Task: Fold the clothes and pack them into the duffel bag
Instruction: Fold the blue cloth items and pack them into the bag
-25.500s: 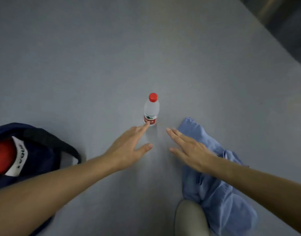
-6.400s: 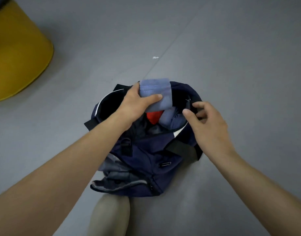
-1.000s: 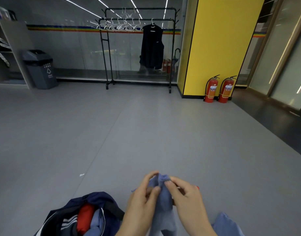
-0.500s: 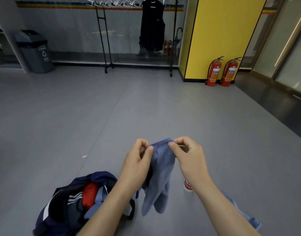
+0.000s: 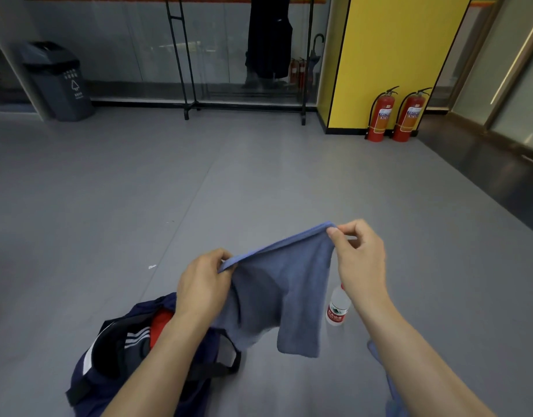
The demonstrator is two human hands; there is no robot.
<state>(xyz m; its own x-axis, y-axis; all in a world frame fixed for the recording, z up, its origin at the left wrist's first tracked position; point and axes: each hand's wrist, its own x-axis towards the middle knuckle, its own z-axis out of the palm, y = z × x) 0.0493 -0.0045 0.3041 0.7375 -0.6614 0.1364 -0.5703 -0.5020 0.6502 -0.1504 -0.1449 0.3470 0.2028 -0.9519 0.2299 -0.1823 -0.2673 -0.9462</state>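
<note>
A blue cloth (image 5: 284,284) hangs in the air in front of me, stretched along its top hem. My left hand (image 5: 203,284) pinches the hem's left end and my right hand (image 5: 358,257) pinches its right end. Below my left forearm the navy duffel bag (image 5: 114,365) lies open on the grey floor, with a red garment (image 5: 160,322) and a striped dark garment (image 5: 135,338) showing inside. A strip of another light blue garment (image 5: 390,383) lies on the floor under my right forearm, mostly hidden.
A water bottle (image 5: 337,308) with a red label stands on the floor right of the cloth. Farther off are a black clothes rack (image 5: 244,106) with a dark garment, a grey bin (image 5: 59,82), a yellow pillar (image 5: 391,58) and two red fire extinguishers (image 5: 394,115).
My hands have moved apart, spreading the blue cloth's hem from a bunched pinch to a wide stretch. The view has tilted down a little.
</note>
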